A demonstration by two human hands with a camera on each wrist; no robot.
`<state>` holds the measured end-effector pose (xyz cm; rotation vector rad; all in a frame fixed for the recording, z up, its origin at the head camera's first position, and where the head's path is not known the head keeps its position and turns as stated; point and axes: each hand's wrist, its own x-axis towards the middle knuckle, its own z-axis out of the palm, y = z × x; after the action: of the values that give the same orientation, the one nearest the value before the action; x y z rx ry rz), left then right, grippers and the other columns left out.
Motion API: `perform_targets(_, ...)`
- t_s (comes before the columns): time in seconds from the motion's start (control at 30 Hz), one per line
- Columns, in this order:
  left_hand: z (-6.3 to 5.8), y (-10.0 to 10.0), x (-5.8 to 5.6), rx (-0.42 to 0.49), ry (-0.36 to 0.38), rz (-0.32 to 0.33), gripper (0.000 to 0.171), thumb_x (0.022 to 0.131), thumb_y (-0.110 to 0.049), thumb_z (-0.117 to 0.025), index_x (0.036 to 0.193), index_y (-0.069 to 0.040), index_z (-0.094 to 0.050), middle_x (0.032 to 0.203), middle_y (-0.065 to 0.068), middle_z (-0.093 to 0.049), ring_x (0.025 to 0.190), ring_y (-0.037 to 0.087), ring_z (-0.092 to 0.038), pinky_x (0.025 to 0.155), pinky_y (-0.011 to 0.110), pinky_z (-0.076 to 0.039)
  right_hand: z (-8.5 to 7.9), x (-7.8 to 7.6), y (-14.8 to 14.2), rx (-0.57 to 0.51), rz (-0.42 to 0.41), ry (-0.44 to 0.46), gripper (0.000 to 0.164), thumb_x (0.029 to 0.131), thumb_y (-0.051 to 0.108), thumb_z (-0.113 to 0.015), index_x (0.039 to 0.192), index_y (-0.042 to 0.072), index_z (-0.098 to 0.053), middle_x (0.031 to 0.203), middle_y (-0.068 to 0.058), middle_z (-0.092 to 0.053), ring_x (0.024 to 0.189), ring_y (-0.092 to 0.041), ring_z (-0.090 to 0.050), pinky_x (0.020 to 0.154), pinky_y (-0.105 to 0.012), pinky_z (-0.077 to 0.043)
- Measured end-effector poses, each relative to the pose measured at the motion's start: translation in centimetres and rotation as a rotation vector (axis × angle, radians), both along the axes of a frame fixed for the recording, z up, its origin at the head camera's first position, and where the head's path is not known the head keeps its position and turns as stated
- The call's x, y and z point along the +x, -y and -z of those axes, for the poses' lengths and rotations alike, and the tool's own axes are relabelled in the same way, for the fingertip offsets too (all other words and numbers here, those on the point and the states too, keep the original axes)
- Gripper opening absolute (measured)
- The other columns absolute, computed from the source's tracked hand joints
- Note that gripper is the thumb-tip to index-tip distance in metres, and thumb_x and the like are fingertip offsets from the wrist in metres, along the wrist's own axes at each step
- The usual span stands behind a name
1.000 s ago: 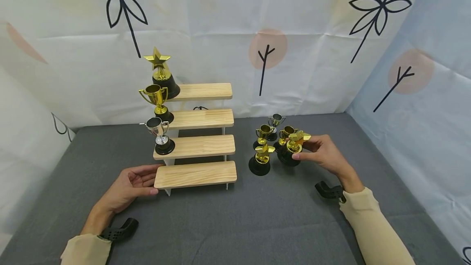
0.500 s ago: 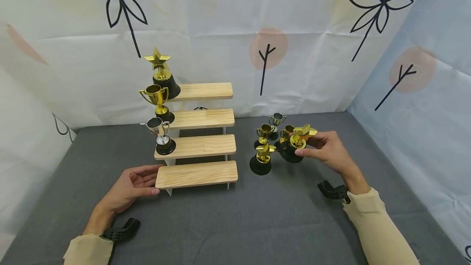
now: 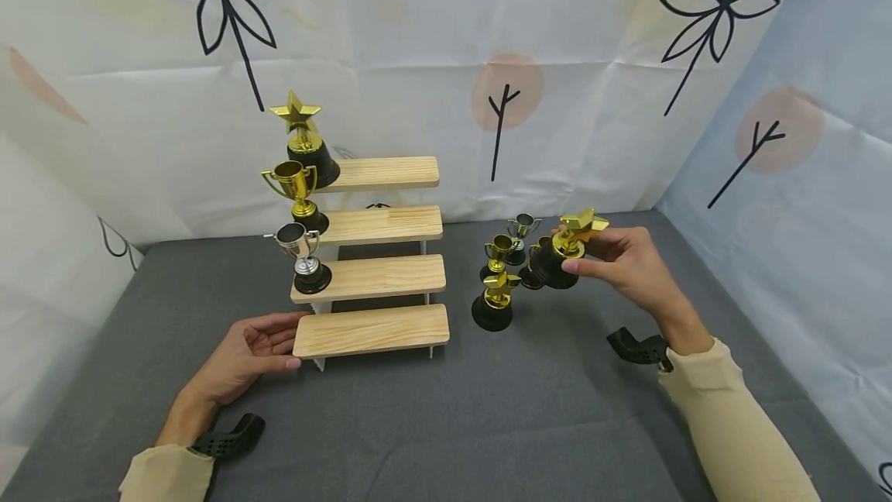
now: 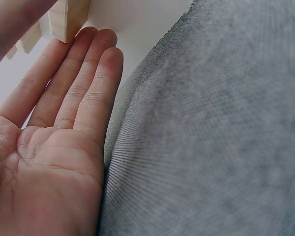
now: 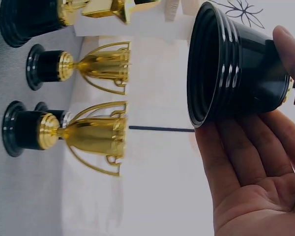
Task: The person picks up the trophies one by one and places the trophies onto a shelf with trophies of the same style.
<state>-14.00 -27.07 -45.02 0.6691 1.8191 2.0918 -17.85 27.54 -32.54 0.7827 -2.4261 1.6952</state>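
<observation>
Since half a second ago I see my right hand (image 3: 630,266) has lifted the star trophy (image 3: 564,254) higher, off the grey mat (image 3: 446,409), and tipped it further so its black base points toward 8 o'clock; fingers and thumb are curled round its stem and base. It now hangs above the cluster of small trophies (image 3: 505,269) at 3 o'clock of the wooden step shelf (image 3: 372,254). My left hand (image 3: 240,351) has not moved: palm up, fingers straight and relaxed, fingertips touching the bottom step's left end (image 4: 64,19). The right halves of all four steps lie bare, and open mat stretches toward 6 o'clock.
</observation>
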Motion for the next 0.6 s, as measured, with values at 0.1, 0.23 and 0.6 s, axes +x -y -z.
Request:
perform_targets(0.1, 0.0, 0.0, 0.0, -0.001, 0.001, -0.002, 0.066, 0.081, 0.025, -0.067, 0.142, 0.019, -0.041, 0.136, 0.003, -0.062, 0.123, 0.017, -0.062, 0.101, 0.033, -0.054, -0.7, -0.2, 0.3, 0.01, 0.011, -0.01, 0.039, 0.087, -0.005, -0.077, 0.125, -0.006, -0.069, 0.123, -0.009, -0.071, 0.116, -0.017, -0.066, 0.092, -0.024, -0.058)
perform_targets(0.23, 0.0, 0.0, 0.0, -0.001, 0.003, -0.005, 0.065, 0.081, 0.025, -0.067, 0.142, 0.018, -0.042, 0.135, 0.002, -0.063, 0.122, 0.017, -0.063, 0.101, 0.032, -0.054, -1.8, -0.6, 1.0, 0.045, 0.061, -0.019, 0.039, 0.087, 0.0, -0.078, 0.125, -0.002, -0.07, 0.121, -0.005, -0.072, 0.112, -0.015, -0.068, 0.085, -0.022, -0.06)
perform_targets(0.6, 0.0, 0.0, 0.0, -0.009, 0.004, -0.006, 0.068, 0.082, 0.024, -0.066, 0.141, 0.027, -0.031, 0.135, 0.002, -0.062, 0.123, 0.016, -0.063, 0.101, 0.032, -0.054, -4.8, -2.2, 3.5, 0.11, 0.115, 0.009, 0.041, 0.089, 0.01, -0.08, 0.127, -0.001, -0.069, 0.117, -0.011, -0.072, 0.096, -0.016, -0.072, 0.08, -0.023, -0.062)
